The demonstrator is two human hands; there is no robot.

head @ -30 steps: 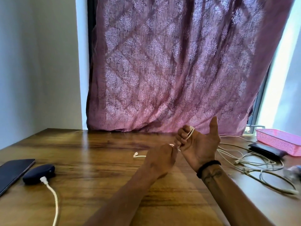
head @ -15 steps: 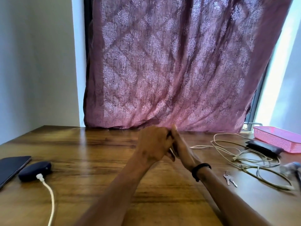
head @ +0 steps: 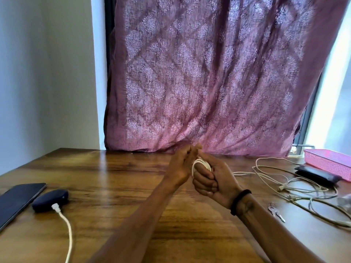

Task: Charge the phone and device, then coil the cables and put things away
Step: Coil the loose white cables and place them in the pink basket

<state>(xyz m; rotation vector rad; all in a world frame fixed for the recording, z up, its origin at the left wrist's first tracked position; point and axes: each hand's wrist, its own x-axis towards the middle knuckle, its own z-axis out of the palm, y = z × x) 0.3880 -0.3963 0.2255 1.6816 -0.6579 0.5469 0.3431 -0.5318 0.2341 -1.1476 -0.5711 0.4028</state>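
A: Where is the cable?

B: I see the white cable (head: 201, 162) wound in loops round the fingers of my right hand (head: 212, 180), which is curled into a fist and grips it above the wooden table (head: 121, 173). My left hand (head: 183, 164) presses against it, fingertips pinching the cable at the top.

A: And the surroundings?

B: At left lie the phone (head: 19, 200) and, just beside it, the dark device (head: 50, 200) with a white charging cable (head: 66, 230) plugged in. At right: loose cables (head: 296, 188), keys (head: 276, 213), a black wallet (head: 317, 174), a pink basket (head: 330, 160). A mauve curtain (head: 218, 76) hangs behind.

A: Changes?

B: A second ago my right palm was open, thumb up, one loop on the fingers; now it is closed round several loops.
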